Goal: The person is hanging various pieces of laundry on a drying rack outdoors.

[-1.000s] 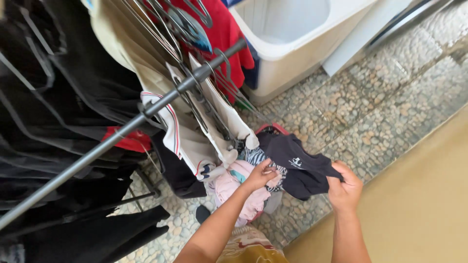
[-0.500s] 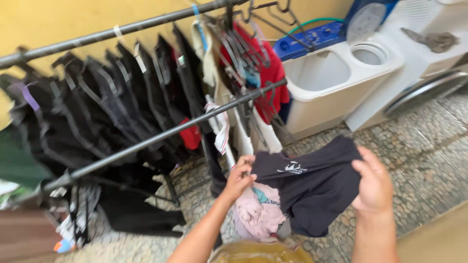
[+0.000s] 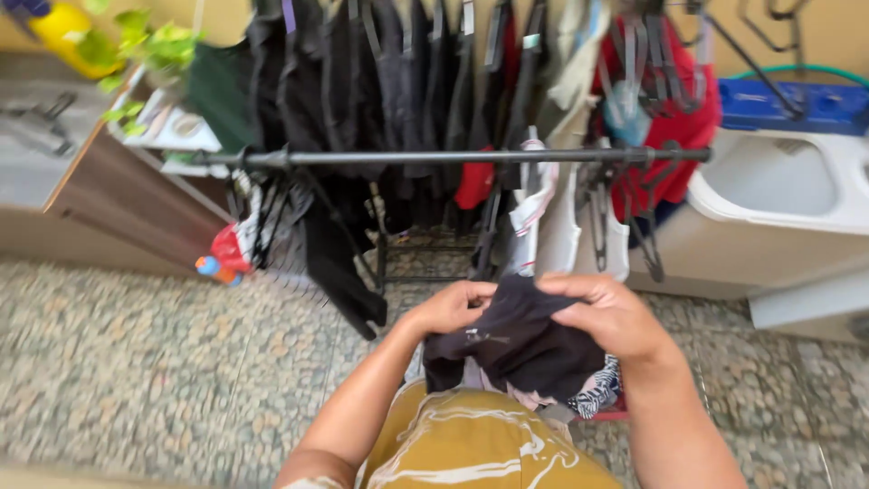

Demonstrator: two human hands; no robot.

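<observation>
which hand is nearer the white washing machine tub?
Right. The right hand grips the dark cloth garment on the side toward the white washing machine tub; the left hand holds its far edge.

A dark horizontal metal rail (image 3: 453, 157) crosses the middle of the frame, and the row of black hanging garments (image 3: 362, 81) above it closes off the upper centre. Empty dark plastic hangers (image 3: 634, 226) dangle below the rail at centre right. A white washing tub (image 3: 778, 208) walls the right edge. Open speckled stone floor (image 3: 154, 362) fills the lower left, free for passage.
</observation>
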